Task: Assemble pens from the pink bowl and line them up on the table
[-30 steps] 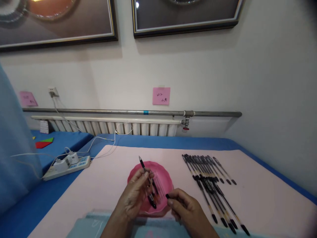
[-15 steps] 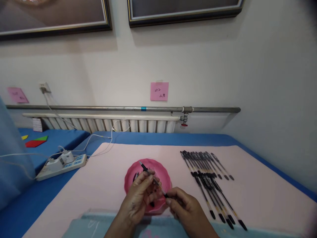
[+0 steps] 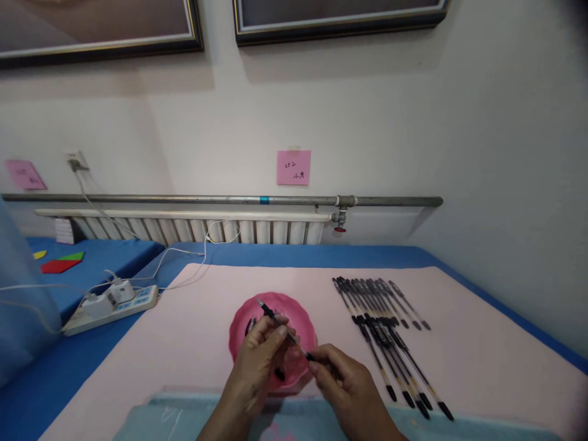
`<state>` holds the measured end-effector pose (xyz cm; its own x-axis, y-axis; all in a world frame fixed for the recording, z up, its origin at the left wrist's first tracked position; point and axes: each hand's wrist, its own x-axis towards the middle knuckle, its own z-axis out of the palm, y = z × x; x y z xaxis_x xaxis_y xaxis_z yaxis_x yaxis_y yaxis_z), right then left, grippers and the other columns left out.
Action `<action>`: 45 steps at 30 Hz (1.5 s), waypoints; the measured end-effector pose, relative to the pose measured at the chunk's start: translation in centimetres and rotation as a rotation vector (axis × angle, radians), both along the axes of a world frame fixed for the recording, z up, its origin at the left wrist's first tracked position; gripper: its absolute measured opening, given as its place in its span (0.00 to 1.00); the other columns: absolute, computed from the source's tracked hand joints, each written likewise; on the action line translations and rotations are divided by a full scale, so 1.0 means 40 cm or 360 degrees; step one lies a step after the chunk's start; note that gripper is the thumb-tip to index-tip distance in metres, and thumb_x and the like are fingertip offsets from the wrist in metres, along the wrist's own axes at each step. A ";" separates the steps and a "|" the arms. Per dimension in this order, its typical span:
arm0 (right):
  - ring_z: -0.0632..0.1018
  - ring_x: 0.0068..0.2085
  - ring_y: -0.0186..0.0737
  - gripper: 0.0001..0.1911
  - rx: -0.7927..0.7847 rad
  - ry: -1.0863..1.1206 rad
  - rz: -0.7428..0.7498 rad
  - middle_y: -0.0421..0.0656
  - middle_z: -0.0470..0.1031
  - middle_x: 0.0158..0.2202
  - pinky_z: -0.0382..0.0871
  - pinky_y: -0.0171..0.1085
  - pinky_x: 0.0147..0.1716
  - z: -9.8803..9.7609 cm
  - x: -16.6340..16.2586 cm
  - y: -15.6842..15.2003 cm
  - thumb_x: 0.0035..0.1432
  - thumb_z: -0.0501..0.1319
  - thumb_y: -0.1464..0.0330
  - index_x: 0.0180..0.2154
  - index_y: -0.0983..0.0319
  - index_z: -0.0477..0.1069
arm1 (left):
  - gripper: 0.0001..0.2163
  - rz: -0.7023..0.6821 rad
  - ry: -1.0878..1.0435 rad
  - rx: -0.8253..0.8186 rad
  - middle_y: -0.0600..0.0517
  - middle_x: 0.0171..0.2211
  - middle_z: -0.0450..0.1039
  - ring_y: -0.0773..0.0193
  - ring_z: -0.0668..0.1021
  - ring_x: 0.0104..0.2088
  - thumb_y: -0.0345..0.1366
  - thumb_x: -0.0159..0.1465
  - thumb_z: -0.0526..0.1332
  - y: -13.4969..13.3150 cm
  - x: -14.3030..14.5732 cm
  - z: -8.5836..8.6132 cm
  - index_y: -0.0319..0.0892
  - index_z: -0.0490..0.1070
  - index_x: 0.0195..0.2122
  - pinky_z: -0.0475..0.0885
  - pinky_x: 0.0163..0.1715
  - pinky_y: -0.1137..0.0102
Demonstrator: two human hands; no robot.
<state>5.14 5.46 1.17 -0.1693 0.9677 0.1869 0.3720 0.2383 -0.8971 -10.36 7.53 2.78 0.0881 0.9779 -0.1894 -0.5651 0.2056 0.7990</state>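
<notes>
Over a pink scalloped plate (image 3: 301,312), my left hand (image 3: 260,355) pinches the barrel of a pen (image 3: 290,335), whose tip points up and away to the left. My right hand (image 3: 342,380) closes its thumb and forefinger on the black end of that same pen, at the plate's right side. A few black pen parts (image 3: 279,373) lie in the plate, partly hidden behind my left hand. To the right, several black-capped pens (image 3: 367,297) lie side by side in a far row, and a nearer group of pens (image 3: 399,361) overlaps its lower ends.
A pink sheet (image 3: 193,331) covers the blue table (image 3: 294,254). Light blue cloth (image 3: 160,416) lies along the near edge. At left sits a power strip (image 3: 114,312) with plugs and white cables. A radiator (image 3: 257,231) and pipe run along the wall behind.
Both hands keep their hold on the pen with hardly any movement. The whole view has shifted slightly.
</notes>
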 end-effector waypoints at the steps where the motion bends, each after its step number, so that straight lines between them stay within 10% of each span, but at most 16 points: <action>1: 0.72 0.27 0.36 0.09 0.0071 -0.0054 -0.0012 0.40 0.73 0.27 0.64 0.32 0.27 -0.002 0.001 -0.001 0.57 0.54 0.66 0.32 0.60 0.72 | 0.17 -0.0003 0.0013 0.0002 0.50 0.30 0.75 0.65 0.77 0.30 0.39 0.48 0.70 0.000 0.002 -0.001 0.39 0.71 0.37 0.73 0.30 0.71; 16: 0.73 0.32 0.38 0.09 0.0159 -0.0217 0.0054 0.42 0.74 0.31 0.65 0.34 0.34 -0.001 0.004 -0.007 0.61 0.52 0.66 0.33 0.59 0.70 | 0.15 -0.0159 0.0292 0.0021 0.50 0.23 0.75 0.66 0.75 0.23 0.40 0.46 0.71 0.005 0.008 -0.043 0.37 0.70 0.30 0.70 0.28 0.71; 26: 0.63 0.18 0.31 0.14 -0.0557 0.0302 0.0207 0.33 0.61 0.18 0.57 0.31 0.18 0.007 -0.005 -0.004 0.60 0.49 0.59 0.28 0.60 0.63 | 0.15 -0.0175 0.0344 0.0024 0.50 0.23 0.75 0.66 0.75 0.22 0.41 0.46 0.70 0.003 0.004 -0.031 0.37 0.70 0.28 0.68 0.26 0.72; 38: 0.71 0.29 0.37 0.04 0.0139 -0.0377 -0.0009 0.40 0.70 0.29 0.62 0.34 0.29 -0.004 0.000 -0.010 0.57 0.55 0.68 0.30 0.59 0.64 | 0.16 -0.0162 0.0327 -0.0031 0.48 0.22 0.75 0.65 0.74 0.22 0.42 0.43 0.71 0.001 0.019 -0.038 0.37 0.70 0.25 0.68 0.25 0.70; 45: 0.69 0.26 0.35 0.14 0.0073 -0.0244 0.0129 0.38 0.67 0.23 0.62 0.33 0.27 -0.008 -0.003 -0.008 0.62 0.49 0.64 0.26 0.59 0.62 | 0.15 -0.0122 0.0430 0.0035 0.50 0.22 0.74 0.67 0.73 0.23 0.42 0.44 0.71 0.003 0.010 -0.038 0.37 0.71 0.25 0.65 0.26 0.72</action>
